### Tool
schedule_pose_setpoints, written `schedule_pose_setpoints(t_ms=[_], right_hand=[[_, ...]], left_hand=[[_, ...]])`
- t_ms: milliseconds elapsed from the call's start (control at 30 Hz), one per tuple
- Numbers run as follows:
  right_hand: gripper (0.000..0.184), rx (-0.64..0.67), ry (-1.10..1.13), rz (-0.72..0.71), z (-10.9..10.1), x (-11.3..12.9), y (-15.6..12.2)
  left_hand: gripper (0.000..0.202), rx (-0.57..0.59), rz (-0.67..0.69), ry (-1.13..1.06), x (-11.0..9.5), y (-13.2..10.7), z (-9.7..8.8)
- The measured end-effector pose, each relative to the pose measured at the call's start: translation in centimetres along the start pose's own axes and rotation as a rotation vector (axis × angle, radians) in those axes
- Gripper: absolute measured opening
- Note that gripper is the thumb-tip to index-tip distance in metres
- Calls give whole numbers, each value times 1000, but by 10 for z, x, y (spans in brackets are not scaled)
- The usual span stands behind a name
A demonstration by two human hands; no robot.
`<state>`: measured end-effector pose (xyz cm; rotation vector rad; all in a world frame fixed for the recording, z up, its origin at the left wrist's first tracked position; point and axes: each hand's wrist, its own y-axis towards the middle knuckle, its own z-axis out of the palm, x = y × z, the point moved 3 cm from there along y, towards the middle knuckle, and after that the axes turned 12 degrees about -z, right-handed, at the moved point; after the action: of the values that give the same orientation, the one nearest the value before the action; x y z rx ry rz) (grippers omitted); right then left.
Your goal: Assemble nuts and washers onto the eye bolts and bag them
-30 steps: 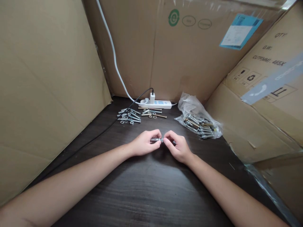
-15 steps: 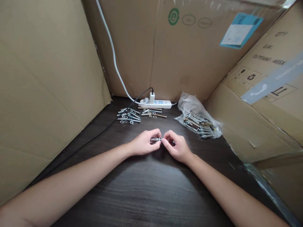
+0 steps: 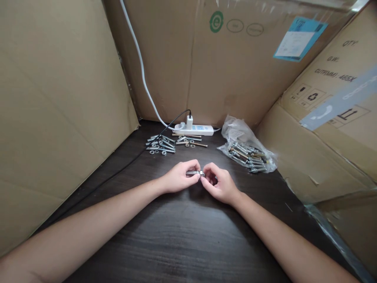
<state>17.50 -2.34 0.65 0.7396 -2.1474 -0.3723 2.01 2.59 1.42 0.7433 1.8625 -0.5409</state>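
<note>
Over the middle of the dark table, my left hand (image 3: pixel 181 177) is closed round a silver bolt (image 3: pixel 192 173), thumb and index finger pinching it so that it lies level. A hex nut (image 3: pixel 201 173) shows at the bolt's right end, between the two hands. My right hand (image 3: pixel 219 182) has thumb and index fingertips closed at that nut; the bolt's very tip is hidden behind these fingers. Beyond my left hand lies a group of loose bolts, nuts and washers (image 3: pixel 165 146). Several longer bolts (image 3: pixel 191 143) rest just to the right of them.
A clear plastic bag (image 3: pixel 238 129) of anchor bolts lies at the right. Behind stands a white power strip (image 3: pixel 203 130) with a plugged-in adapter. A black cable (image 3: pixel 126 162) crosses the left side. Cardboard boxes (image 3: pixel 165 59) wall in the left, back and right.
The hex nut at the bolt's right end now shows plainly between my fingertips, where my right fingers covered it before. Both hands stay in nearly the same place.
</note>
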Motion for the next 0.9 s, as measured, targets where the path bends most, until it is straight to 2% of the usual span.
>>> schedule_pose_setpoints(t_ms=[267,567,733,900], right_hand=[[7,-5,-119,-62,-1,2,2],[11,-20,-33,-38,-2,1,2],[11,-56,1,-25,-5,0,2],[9,-48,132,66,3,4,5]], left_hand=[[10,-2,2,-20,-1,1,-2],[13,-20,26,115,1,-3,2],[14,-121,81,114,-1,-3,-2],[17,-223,244,142,-5,-4,-3]])
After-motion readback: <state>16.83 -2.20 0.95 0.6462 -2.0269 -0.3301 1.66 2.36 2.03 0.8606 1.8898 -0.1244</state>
